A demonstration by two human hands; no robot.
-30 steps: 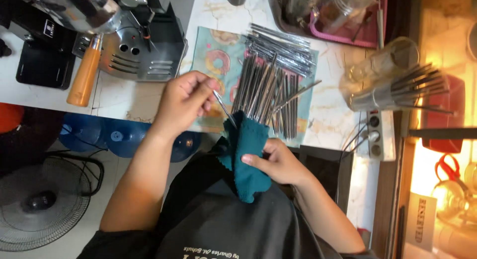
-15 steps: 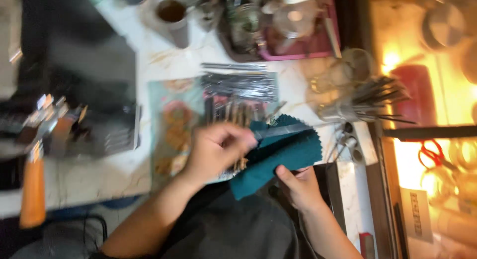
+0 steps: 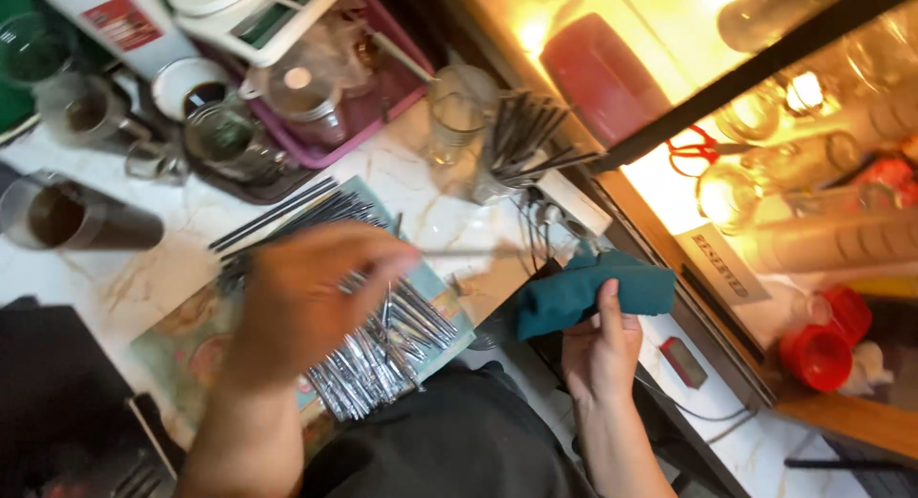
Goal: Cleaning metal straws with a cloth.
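Note:
My left hand [image 3: 311, 292] is blurred with motion above a pile of several metal straws [image 3: 382, 350] lying on a patterned cloth mat [image 3: 191, 340]. It grips one thin metal straw [image 3: 469, 253] that points to the right. My right hand [image 3: 601, 350] holds a crumpled teal cloth [image 3: 593, 290] at the counter's front edge, to the right of the pile. The straw's tip is near the cloth, but blur hides whether they touch.
A glass cup with several straws [image 3: 521, 144] and an empty glass [image 3: 457, 106] stand behind the mat. A pink tray [image 3: 373, 116] holds metal jugs. A dark tumbler [image 3: 72, 221] lies at left. A lit glass case with red scissors [image 3: 703, 152] is at right.
The view has swung and tilted to the right. My left hand has pulled the straw out of the teal cloth toward the left, and my right hand with the cloth has moved right.

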